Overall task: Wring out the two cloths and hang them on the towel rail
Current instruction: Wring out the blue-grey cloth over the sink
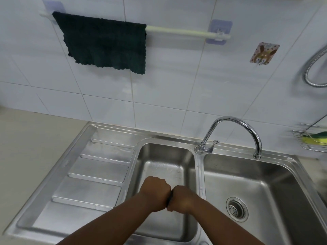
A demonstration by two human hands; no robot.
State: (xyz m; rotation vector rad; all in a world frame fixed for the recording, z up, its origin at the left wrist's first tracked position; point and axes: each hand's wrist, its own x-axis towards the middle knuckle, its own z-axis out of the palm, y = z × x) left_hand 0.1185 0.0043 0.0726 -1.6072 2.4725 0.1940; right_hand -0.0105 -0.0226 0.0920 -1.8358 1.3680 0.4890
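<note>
A dark green cloth (106,43) hangs spread over the left part of the white towel rail (185,32) on the tiled wall. My left hand (155,192) and my right hand (182,198) are clenched into fists, pressed together over the small left basin (164,156). Between the two fists only a thin dark sliver of a second cloth (169,198) shows; the rest is hidden inside the hands.
A chrome tap (235,131) arches over the larger right basin (265,177) with its drain (236,209). A ribbed draining board (92,177) lies to the left. A wire rack with a sponge (315,138), a wall hook (264,53) and a shower hose (313,68) are at right.
</note>
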